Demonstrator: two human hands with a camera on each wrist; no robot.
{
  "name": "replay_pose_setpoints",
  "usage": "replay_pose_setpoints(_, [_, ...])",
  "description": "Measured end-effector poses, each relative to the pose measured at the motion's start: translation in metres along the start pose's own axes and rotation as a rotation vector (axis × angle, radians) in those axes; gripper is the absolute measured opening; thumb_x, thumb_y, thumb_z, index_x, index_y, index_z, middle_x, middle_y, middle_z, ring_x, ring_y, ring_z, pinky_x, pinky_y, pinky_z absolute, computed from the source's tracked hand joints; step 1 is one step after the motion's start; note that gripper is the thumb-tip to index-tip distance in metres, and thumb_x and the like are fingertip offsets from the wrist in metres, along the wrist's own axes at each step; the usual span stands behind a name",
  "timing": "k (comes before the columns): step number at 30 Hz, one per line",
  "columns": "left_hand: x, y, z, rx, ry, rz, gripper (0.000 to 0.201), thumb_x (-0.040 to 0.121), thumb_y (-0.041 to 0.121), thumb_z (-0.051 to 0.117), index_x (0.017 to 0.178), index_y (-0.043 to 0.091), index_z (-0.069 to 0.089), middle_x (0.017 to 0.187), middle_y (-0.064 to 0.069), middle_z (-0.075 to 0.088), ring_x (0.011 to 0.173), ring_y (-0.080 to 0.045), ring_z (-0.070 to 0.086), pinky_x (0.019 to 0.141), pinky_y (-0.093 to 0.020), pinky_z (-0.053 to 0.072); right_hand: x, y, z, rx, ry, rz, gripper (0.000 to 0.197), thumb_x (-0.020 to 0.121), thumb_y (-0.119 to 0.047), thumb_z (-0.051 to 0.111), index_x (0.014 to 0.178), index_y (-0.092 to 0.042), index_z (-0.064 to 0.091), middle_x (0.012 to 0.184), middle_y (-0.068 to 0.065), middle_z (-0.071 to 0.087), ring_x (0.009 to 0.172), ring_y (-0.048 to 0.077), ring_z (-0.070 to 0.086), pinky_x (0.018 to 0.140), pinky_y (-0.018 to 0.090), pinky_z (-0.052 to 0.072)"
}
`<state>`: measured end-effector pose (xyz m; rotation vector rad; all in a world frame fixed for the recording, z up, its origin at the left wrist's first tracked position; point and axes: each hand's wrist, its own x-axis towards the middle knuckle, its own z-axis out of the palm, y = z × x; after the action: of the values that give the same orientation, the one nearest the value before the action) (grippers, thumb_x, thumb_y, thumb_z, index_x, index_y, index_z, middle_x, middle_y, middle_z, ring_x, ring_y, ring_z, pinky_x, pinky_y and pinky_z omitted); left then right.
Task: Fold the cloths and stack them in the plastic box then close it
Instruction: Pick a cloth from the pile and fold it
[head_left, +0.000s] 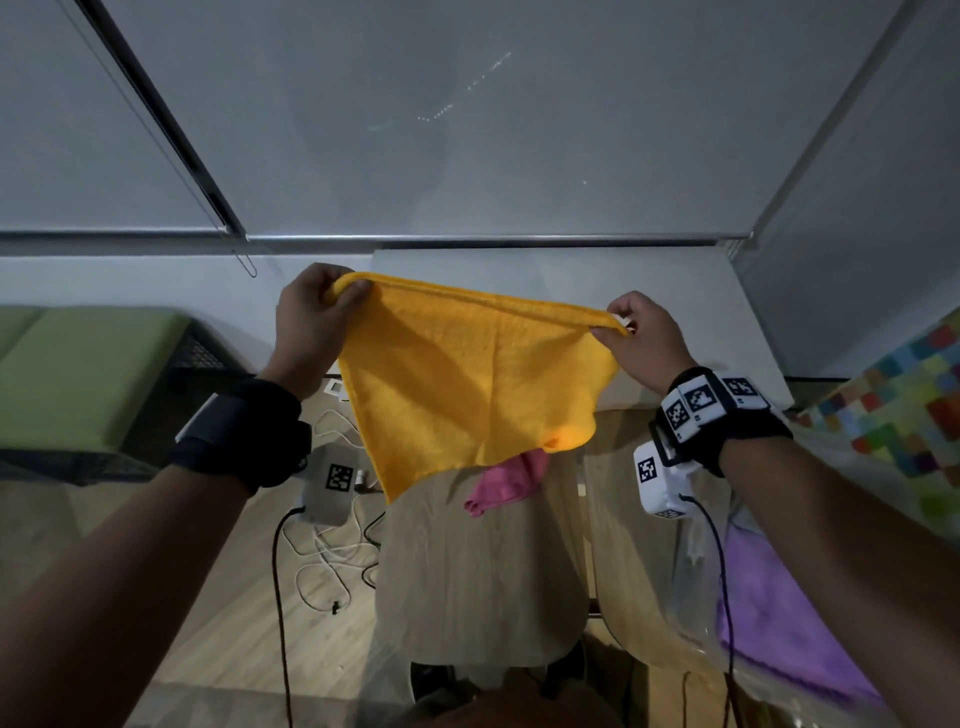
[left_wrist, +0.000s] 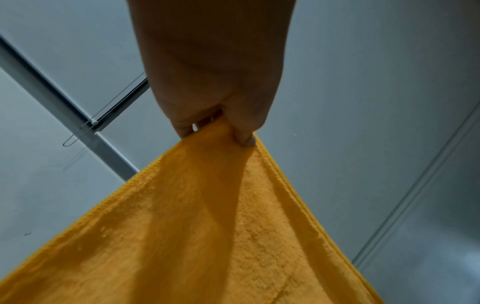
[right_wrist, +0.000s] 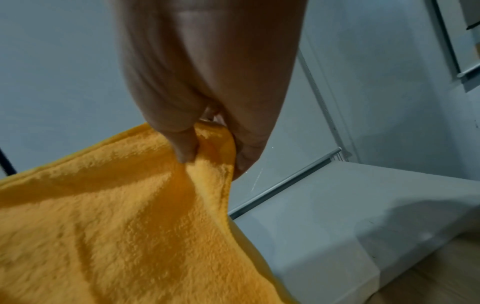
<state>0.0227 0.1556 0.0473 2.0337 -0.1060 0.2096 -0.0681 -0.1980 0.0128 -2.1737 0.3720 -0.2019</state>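
two hands (head_left: 311, 317) (head_left: 641, 338) pinching yellow cloth (head_left: 467, 384) corners; only in head view, pink cloth (head_left: 506, 480) beneath.

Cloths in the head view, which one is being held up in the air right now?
The yellow cloth: left hand and right hand pinch its top corners. The pink cloth lies crumpled on the wooden table.

Green cushioned seat (head_left: 78, 374) far left, on a dark lattice base (head_left: 197, 358). Wood-grain floor (head_left: 218, 597) with a grey box (head_left: 330, 486) carrying a black-and-white square marker — tangled white cables (head_left: 332, 556) and a black cable (head_left: 280, 597) just beside it. White low platform (head_left: 675, 291) along the far wall; same platform (right_wrist: 363, 236) in right wrist view. Grey roller blinds (head_left: 467, 130) behind, bead-chain loop (left_wrist: 78, 135) hanging. Multicoloured checked fabric (head_left: 914, 405) far right.
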Motion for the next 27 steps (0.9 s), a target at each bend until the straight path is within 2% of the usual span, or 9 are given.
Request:
replay_pose_setpoints(6, [-0.004, 0.026, -0.003, -0.074, -0.096, 0.066, 0.019, 0.095, 0.036, 0.058, 0.102, 0.019, 0.065, 0.089, 0.006, 0.061, 0.082, -0.009, 0.056, 0.072, -0.033, 0.048, 0.0, -0.016, -0.004, -0.135, -0.093, 0.032, 0.017, 0.074, -0.008, 0.064, 0.083, -0.02, 0.056, 0.087, -0.005, 0.06, 0.088, 0.02, 0.057, 0.071, 0.03, 0.044])
replay_pose_setpoints(9, [-0.013, 0.063, 0.003, -0.083, -0.383, 0.203, 0.021, 0.096, 0.034, 0.059, 0.103, 0.016, 0.066, 0.09, 0.005, 0.063, 0.084, -0.008, 0.058, 0.075, -0.031, 0.048, -0.01, -0.032, 0.004, -0.366, -0.425, -0.034, 0.059, 0.064, -0.018, 0.079, 0.114, -0.04, 0.054, 0.12, -0.014, 0.056, 0.113, 0.011, 0.052, 0.097, 0.035, 0.044])
replay_pose_setpoints(11, [-0.018, 0.089, 0.015, -0.097, -0.542, 0.282, 0.02, 0.095, 0.032, 0.061, 0.102, 0.014, 0.067, 0.095, 0.004, 0.066, 0.089, -0.008, 0.06, 0.08, -0.028, 0.049, -0.019, -0.05, 0.019, -0.326, -0.571, -0.113, 0.087, 0.066, -0.033, 0.089, 0.14, -0.035, 0.043, 0.132, -0.014, 0.043, 0.121, 0.005, 0.041, 0.103, 0.028, 0.036])
replay_pose_setpoints(14, [-0.018, 0.114, 0.033, -0.118, -0.645, 0.366, 0.018, 0.094, 0.025, 0.064, 0.102, 0.009, 0.068, 0.1, -0.002, 0.07, 0.094, -0.009, 0.064, 0.084, -0.026, 0.052, -0.033, -0.079, 0.043, -0.084, -0.589, 0.003, 0.055, 0.08, -0.04, 0.078, 0.128, -0.021, 0.058, 0.122, -0.004, 0.063, 0.11, 0.015, 0.06, 0.092, 0.03, 0.049])
replay_pose_setpoints(17, [-0.004, 0.11, 0.043, 0.065, -0.436, 0.491, 0.015, 0.091, 0.028, 0.066, 0.099, 0.016, 0.07, 0.091, 0.007, 0.069, 0.086, -0.007, 0.064, 0.08, -0.026, 0.052, -0.039, -0.096, 0.054, 0.264, -0.538, 0.178, 0.019, 0.093, -0.02, 0.061, 0.111, -0.015, 0.066, 0.112, 0.009, 0.071, 0.104, 0.026, 0.067, 0.086, 0.031, 0.054])
replay_pose_setpoints(20, [0.01, 0.078, 0.042, 0.228, -0.085, 0.526, 0.026, 0.088, 0.028, 0.066, 0.113, 0.022, 0.063, 0.101, 0.006, 0.063, 0.091, -0.01, 0.061, 0.083, -0.029, 0.05, -0.04, -0.103, 0.054, 0.636, -0.469, 0.403, 0.026, 0.095, -0.023, 0.058, 0.114, -0.007, 0.067, 0.112, 0.016, 0.072, 0.106, 0.034, 0.068, 0.099, 0.047, 0.051])
replay_pose_setpoints(22, [0.006, 0.05, 0.04, 0.27, 0.012, 0.428, 0.041, 0.09, 0.048, 0.06, 0.124, 0.026, 0.055, 0.117, 0.001, 0.058, 0.107, -0.013, 0.057, 0.089, -0.034, 0.048, -0.039, -0.109, 0.051, 0.832, -0.405, 0.498, 0.035, 0.097, -0.026, 0.055, 0.123, -0.004, 0.062, 0.115, 0.019, 0.07, 0.108, 0.036, 0.066, 0.095, 0.047, 0.053])
replay_pose_setpoints(24, [-0.009, 0.025, 0.044, 0.294, -0.027, 0.177, 0.066, 0.088, 0.073, 0.043, 0.126, 0.02, 0.054, 0.125, -0.005, 0.057, 0.115, -0.02, 0.055, 0.094, -0.042, 0.047, -0.039, -0.114, 0.045, 0.935, -0.345, 0.554, 0.044, 0.099, -0.033, 0.05, 0.131, -0.004, 0.056, 0.119, 0.019, 0.068, 0.107, 0.034, 0.067, 0.087, 0.042, 0.055])
replay_pose_setpoints(27, [-0.047, -0.008, 0.048, 0.124, -0.377, -0.407, 0.106, 0.081, 0.087, 0.016, 0.136, 0.002, 0.047, 0.132, -0.014, 0.056, 0.123, -0.034, 0.051, 0.109, -0.05, 0.034, -0.041, -0.123, 0.035, 1.048, -0.286, 0.622, 0.044, 0.1, -0.038, 0.045, 0.127, -0.006, 0.057, 0.112, 0.017, 0.069, 0.097, 0.029, 0.067, 0.078, 0.038, 0.053])
